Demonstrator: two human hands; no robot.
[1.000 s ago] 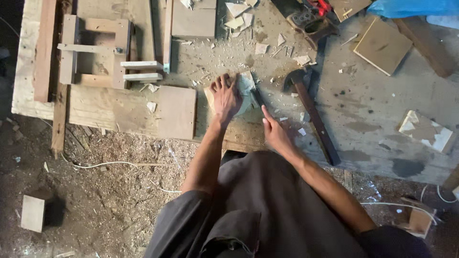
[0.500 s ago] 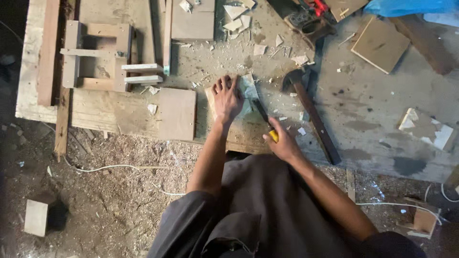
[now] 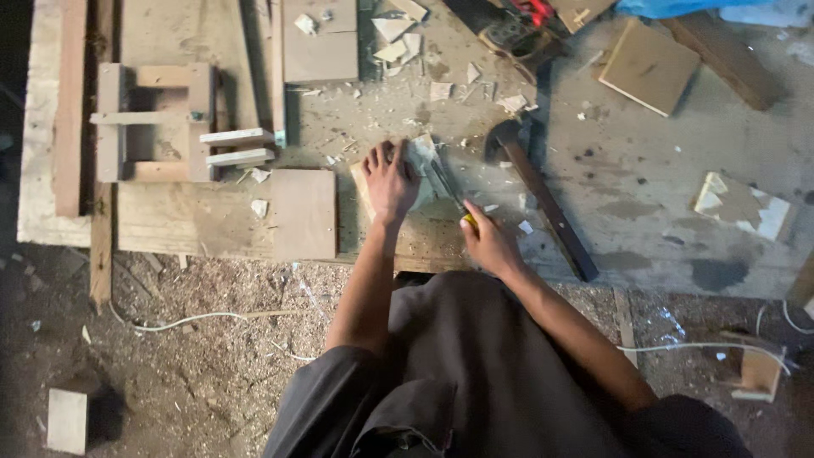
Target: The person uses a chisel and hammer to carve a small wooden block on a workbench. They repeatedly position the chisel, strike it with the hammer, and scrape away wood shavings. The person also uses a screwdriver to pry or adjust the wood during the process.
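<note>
My left hand (image 3: 390,181) lies flat, fingers spread, on a small pale wooden piece (image 3: 421,159) that rests on a board (image 3: 424,233) at the bench's front edge. My right hand (image 3: 487,243) is closed round a yellow-handled chisel (image 3: 451,193), whose blade points up and left onto the pale piece, close beside my left hand's fingers. A hammer (image 3: 543,197) with a dark long handle lies just right of both hands, head toward the back.
A square plywood panel (image 3: 303,214) lies left of my hands. A wooden frame jig (image 3: 157,123) sits at the back left. Offcuts and chips (image 3: 398,34) litter the back. Another square board (image 3: 649,66) lies back right. Sawdust and a white cable (image 3: 186,321) cover the floor.
My right hand drew the chisel back toward me, then settled with the blade on the pale piece. My left hand stayed pressed on the piece. The view shifted slightly.
</note>
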